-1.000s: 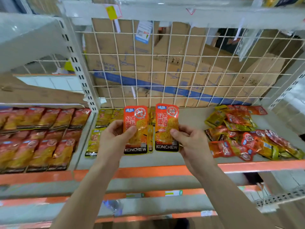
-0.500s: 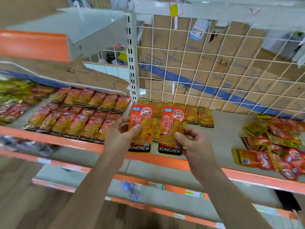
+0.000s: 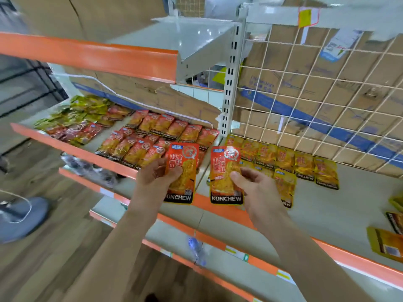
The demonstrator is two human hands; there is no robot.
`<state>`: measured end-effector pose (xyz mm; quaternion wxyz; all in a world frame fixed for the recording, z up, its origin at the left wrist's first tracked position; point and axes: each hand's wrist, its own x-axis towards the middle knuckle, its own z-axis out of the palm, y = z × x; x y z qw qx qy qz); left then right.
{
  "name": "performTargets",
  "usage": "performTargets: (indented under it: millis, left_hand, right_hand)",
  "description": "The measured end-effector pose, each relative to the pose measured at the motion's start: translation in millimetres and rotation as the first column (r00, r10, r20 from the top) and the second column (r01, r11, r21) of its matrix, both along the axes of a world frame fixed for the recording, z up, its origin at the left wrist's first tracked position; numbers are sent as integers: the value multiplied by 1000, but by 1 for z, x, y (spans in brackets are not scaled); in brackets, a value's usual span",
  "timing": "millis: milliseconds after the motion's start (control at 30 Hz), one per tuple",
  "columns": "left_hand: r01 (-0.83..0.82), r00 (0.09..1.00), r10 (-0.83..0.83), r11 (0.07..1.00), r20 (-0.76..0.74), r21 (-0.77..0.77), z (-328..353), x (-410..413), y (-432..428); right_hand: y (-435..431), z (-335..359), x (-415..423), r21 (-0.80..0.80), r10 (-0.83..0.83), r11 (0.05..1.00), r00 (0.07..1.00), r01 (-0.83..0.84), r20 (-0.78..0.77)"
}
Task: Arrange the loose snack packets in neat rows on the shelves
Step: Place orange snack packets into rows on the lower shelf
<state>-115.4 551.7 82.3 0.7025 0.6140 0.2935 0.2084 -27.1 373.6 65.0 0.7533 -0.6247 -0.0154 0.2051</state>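
Observation:
My left hand [image 3: 156, 176] grips one orange KONCHEW snack packet [image 3: 182, 171] upright, thumb across its front. My right hand [image 3: 256, 188] pinches a second orange KONCHEW packet [image 3: 225, 174] beside it. Both packets hang above the orange front lip of the shelf [image 3: 202, 200], near the seam between two shelf bays. On the left bay, red-orange packets [image 3: 152, 136] lie in neat rows. Yellow packets [image 3: 283, 160] form rows at the back of the right bay.
A loose heap of green and red packets [image 3: 74, 118] sits at the far left of the left bay. More loose packets [image 3: 386, 240] lie at the right edge. A white wire grid [image 3: 316, 94] and cardboard back the shelf; a slotted upright [image 3: 229, 83] divides the bays.
The view has swung left, bringing the left bay's rows into sight and pushing the right-hand loose pile out of frame. Both hands still hold their packets, now slightly further apart.

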Motion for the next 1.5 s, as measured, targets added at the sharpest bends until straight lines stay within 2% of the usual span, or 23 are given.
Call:
performTargets:
  millis: [233, 367, 767, 1067, 1500]
  left_hand:
    - [35, 999, -35, 999, -39, 14, -10, 3, 68]
    - [80, 995, -82, 996, -64, -27, -15, 4, 115]
    - [242, 967, -242, 970, -82, -5, -34, 10, 241]
    - [265, 953, -272, 962, -131, -67, -50, 26, 260]
    - [169, 975, -174, 985, -142, -42, -54, 47, 290]
  right_hand:
    - [65, -2, -1, -46, -18, 999, 999, 16, -43]
    - [112, -6, -12, -119, -77, 990, 997, 78, 14]
    - [222, -23, -32, -86, -208, 974, 978, 209, 17]
    - [238, -37, -24, -172, -266, 950, 964, 262, -1]
    - [270, -37, 10, -154, -157, 975, 987, 158, 16]
